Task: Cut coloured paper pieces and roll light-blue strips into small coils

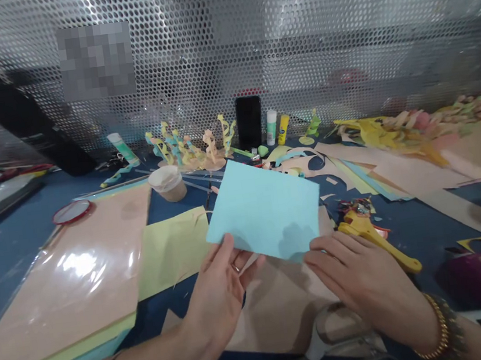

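A light blue sheet of paper is held up over the table between both hands. My left hand grips its lower left edge, thumb on top and fingers beneath. My right hand pinches the lower right corner. Under the hands lies a pinkish-beige sheet. Scissors with grey handles rest at the near edge, partly below the right forearm. To the left of the held paper is a pale yellow-green sheet. A yellow-handled tool lies just beyond the right hand.
Clear-wrapped coloured paper covers the left side, beside a white tub. Small paper spiral figures, a black phone and glue sticks stand along the perforated metal screen. Paper scraps lie on the right.
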{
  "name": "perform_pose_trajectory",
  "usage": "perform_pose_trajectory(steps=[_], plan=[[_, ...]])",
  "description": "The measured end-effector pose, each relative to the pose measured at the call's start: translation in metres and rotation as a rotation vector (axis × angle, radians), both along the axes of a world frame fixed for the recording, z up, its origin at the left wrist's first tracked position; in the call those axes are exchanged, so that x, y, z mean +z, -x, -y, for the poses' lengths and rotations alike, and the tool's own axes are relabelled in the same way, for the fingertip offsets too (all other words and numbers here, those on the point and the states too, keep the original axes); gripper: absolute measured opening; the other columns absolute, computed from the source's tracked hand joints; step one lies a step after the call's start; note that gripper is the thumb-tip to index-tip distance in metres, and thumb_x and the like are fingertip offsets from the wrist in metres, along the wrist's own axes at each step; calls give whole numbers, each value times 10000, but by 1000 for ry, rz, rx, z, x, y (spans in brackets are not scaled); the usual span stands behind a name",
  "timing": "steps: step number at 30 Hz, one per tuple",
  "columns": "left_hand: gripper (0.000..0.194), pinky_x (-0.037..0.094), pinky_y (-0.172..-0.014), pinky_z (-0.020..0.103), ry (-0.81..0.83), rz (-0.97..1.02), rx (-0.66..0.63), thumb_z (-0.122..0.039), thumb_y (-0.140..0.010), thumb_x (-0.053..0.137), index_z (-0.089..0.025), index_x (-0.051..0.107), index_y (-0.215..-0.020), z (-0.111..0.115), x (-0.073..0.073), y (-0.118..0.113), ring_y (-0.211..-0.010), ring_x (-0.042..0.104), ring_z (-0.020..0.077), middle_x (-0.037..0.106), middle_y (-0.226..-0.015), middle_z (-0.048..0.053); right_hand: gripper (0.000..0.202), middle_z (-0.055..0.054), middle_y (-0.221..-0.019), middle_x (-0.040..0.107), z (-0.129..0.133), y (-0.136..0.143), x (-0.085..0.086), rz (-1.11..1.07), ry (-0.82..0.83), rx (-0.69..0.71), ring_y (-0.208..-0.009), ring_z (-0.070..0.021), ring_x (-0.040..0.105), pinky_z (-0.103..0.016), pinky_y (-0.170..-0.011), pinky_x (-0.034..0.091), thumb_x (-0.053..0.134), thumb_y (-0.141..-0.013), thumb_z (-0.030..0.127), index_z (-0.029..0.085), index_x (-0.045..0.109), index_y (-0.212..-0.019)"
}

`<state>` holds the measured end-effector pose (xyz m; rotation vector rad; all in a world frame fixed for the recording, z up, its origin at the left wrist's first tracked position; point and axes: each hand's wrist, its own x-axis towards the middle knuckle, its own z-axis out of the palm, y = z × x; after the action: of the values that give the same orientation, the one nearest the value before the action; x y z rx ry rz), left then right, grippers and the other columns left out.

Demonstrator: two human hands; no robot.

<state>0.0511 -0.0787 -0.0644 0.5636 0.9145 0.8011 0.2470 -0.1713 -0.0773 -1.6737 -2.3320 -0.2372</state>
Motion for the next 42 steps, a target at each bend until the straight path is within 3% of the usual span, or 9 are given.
perform_pose_trajectory(steps=[4, 9, 12, 15, 18, 22, 32, 42], plan=[[355, 524, -945, 388, -121, -108, -73, -313, -820, 633, -317, 582, -1172, 8, -2, 16, -1176, 572, 239, 607, -1288, 5, 173, -40, -902, 640, 0, -7, -5, 23, 85, -5, -811, -244, 556, -397, -703, 442, 610, -780, 69, 186, 613, -908], [636, 459, -1020, 412, -539, -402, -109, -345, -813, 651, -349, 357, -1377, 4, -17, 48, -1332, 399, 265, 463, -1430, 32, 216, -15, -862, 625, 0, -7, -11, 46, 126, -18, -784, -233, 543, -377, -678, 435, 698, -690, 55, 198, 600, -821], [586, 466, -1009, 429, -834, -624, -230, -334, -866, 582, -380, 315, -1386, -1, -24, 61, -1338, 382, 259, 384, -1461, 43, 246, -20, -869, 627, 1, -6, -12, 82, 102, -7, -790, -239, 547, -380, -679, 428, 678, -672, 14, 193, 602, -822], [511, 453, -1009, 478, -1116, -969, -376, -326, -871, 576, -401, 393, -1341, -6, -24, 69, -1353, 338, 280, 282, -1501, 18, 253, -17, -866, 628, 2, -7, -11, 90, 99, 10, -782, -236, 549, -382, -688, 424, 675, -663, 6, 192, 604, -819], [482, 424, -1010, 543, -1351, -1160, -567, -332, -846, 623, -409, 464, -1294, -11, -23, 73, -1329, 364, 292, 388, -1456, -6, 248, -9, -862, 625, 3, -8, -10, 84, 121, 25, -763, -229, 547, -380, -681, 421, 690, -661, 32, 199, 602, -822], [389, 454, -973, 508, -1547, -1195, -691, -335, -864, 616, -348, 540, -1244, -15, -26, 76, -1210, 514, 253, 569, -1327, -7, 223, 1, -834, 617, 3, -8, -8, 73, 132, 25, -755, -228, 545, -384, -678, 412, 652, -680, 31, 210, 588, -796], [190, 489, -838, 346, -1799, -1070, -535, -229, -922, 529, -220, 668, -1051, -24, -23, 75, -969, 664, 178, 732, -1052, -5, 216, -12, -839, 640, 2, -11, -4, 129, 109, 32, -769, -231, 582, -376, -667, 438, 593, -701, 8, 203, 608, -793], [294, 495, -859, 392, -1645, -1147, -633, -374, -859, 618, -281, 630, -1138, -30, -29, 82, -1025, 629, 220, 693, -1133, -1, 234, -55, -796, 621, 2, -15, -1, 75, 153, 54, -771, -214, 588, -359, -721, 465, 401, -893, 126, 195, 599, -789]])
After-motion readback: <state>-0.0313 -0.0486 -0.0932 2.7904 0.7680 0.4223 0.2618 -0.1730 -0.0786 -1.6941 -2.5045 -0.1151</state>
